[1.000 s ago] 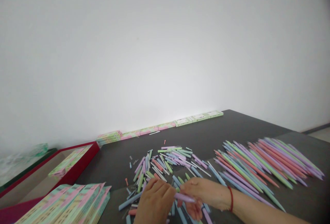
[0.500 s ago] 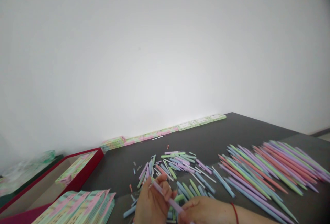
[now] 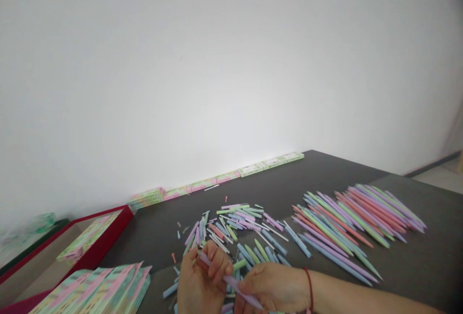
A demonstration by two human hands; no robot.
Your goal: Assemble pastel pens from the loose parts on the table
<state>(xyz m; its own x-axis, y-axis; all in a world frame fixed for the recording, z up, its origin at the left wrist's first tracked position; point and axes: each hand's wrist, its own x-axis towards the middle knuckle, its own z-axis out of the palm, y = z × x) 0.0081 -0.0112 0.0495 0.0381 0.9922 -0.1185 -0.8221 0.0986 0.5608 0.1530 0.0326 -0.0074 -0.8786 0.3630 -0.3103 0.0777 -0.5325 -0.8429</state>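
Left hand [image 3: 200,282] and right hand [image 3: 269,286] both grip the purple pen [image 3: 230,282] above the loose parts [image 3: 277,244]; uneven finger pressure could twist it free and drop it among them

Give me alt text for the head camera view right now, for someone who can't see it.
Two bare hands, left and right, hold a purple pen-like piece over scattered pastel parts on a dark table. Long pointed pastel sticks lie to the right; a red-rimmed box and printed packets sit left.
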